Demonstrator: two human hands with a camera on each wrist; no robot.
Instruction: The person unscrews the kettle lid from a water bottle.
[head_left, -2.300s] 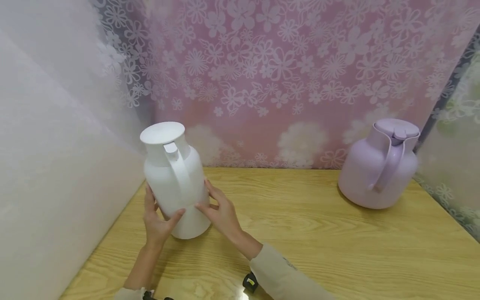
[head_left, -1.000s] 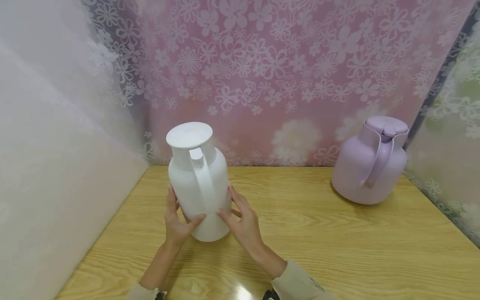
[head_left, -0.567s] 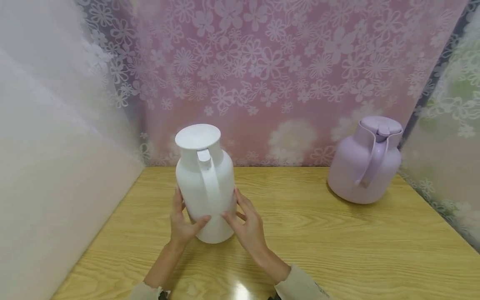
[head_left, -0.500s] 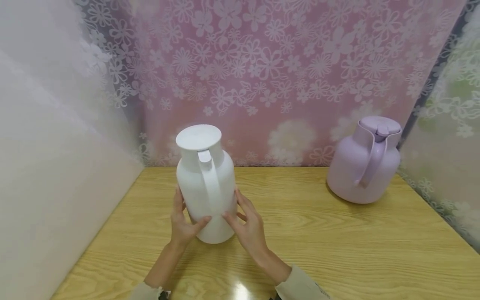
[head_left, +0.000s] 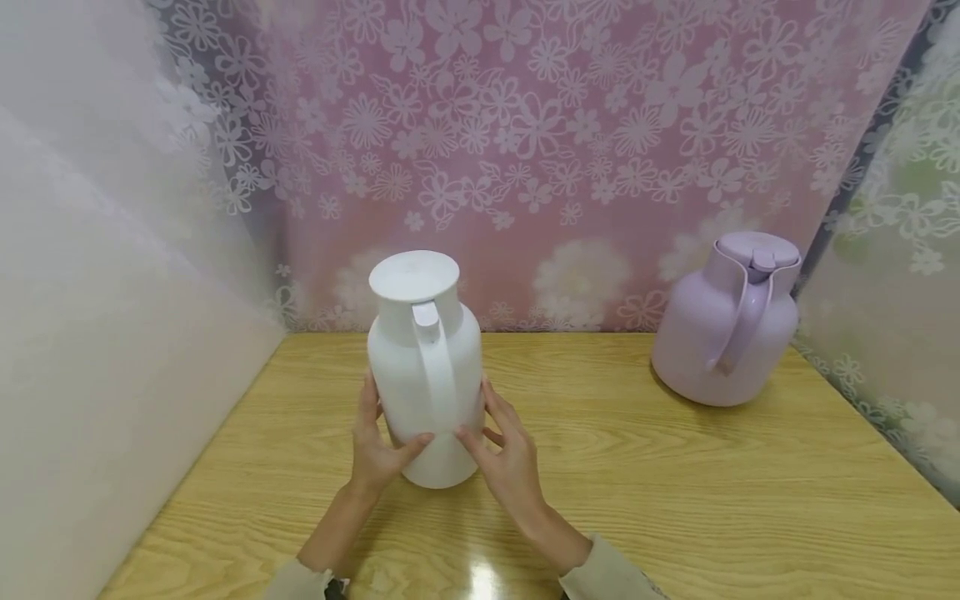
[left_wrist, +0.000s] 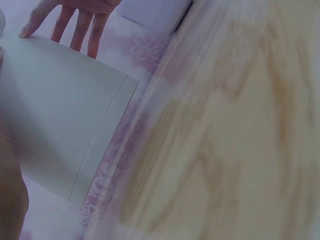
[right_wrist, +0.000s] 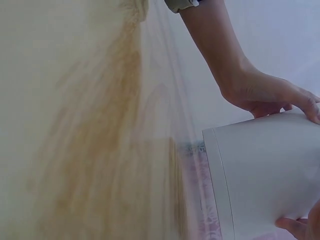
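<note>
A white jug (head_left: 405, 358) with a flat round lid stands left of the middle in the head view, its handle turned to the near side and its top leaning slightly left. My left hand (head_left: 377, 450) grips its lower left side and my right hand (head_left: 512, 458) grips the lower right side, both thumbs on the front below the handle. In the left wrist view the white jug (left_wrist: 65, 105) fills the left part. The right wrist view shows the jug (right_wrist: 270, 170) between both hands. The far fingers are partly hidden behind it.
A lilac jug (head_left: 720, 342) with a closed lid stands at the right rear of the wooden table (head_left: 675, 500). Behind the table hangs a pink flowered curtain (head_left: 487, 167). A pale wall (head_left: 112, 292) rises along the left side, and another flowered sheet (head_left: 922, 250) hangs at the right.
The white jug and both hands holding it have moved right, away from the left wall. The head view has shifted slightly, while the lilac jug stays in its place on the table.
</note>
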